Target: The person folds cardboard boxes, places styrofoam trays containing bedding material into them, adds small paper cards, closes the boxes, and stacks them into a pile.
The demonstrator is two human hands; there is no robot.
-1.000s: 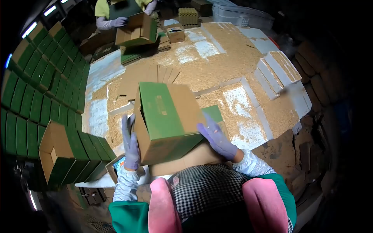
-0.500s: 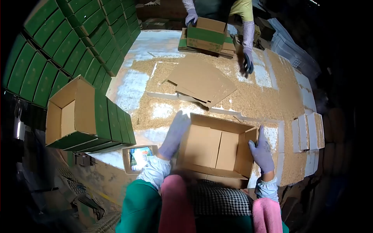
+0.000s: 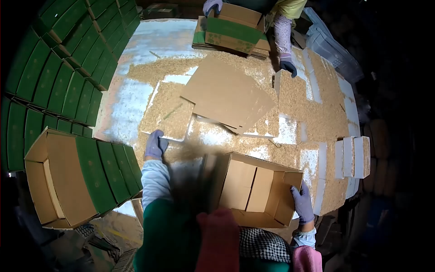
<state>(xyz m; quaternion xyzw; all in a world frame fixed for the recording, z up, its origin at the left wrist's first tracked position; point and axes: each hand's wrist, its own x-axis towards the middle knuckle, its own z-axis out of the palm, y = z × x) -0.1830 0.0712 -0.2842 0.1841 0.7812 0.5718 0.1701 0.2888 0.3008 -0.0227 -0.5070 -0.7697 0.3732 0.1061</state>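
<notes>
My left hand [image 3: 156,144], in a purple glove, has its fingers closed at the near edge of a white-edged slab [image 3: 168,113] topped with brown crumbs. Cupped round the right wall of an open cardboard box [image 3: 247,188] is my right hand [image 3: 302,201], thumb on the inside. The box stands tilted against my front, and nothing shows inside it. A dark motion blur lies between its left side and my left arm. Brown cardboard sheets [image 3: 231,93] rest just beyond the slab.
Green cartons [image 3: 59,77] are stacked at left, with a row of open green boxes [image 3: 97,174] nearer. Across the table, a co-worker's gloved hand [image 3: 287,68] touches another slab; a green-banded box [image 3: 233,34] is beside it. White blocks [image 3: 353,156] stand at right.
My left hand has left the box's left side and reached forward-left to the slab. The slab has shifted toward me and left. The co-worker's hand has come to another slab.
</notes>
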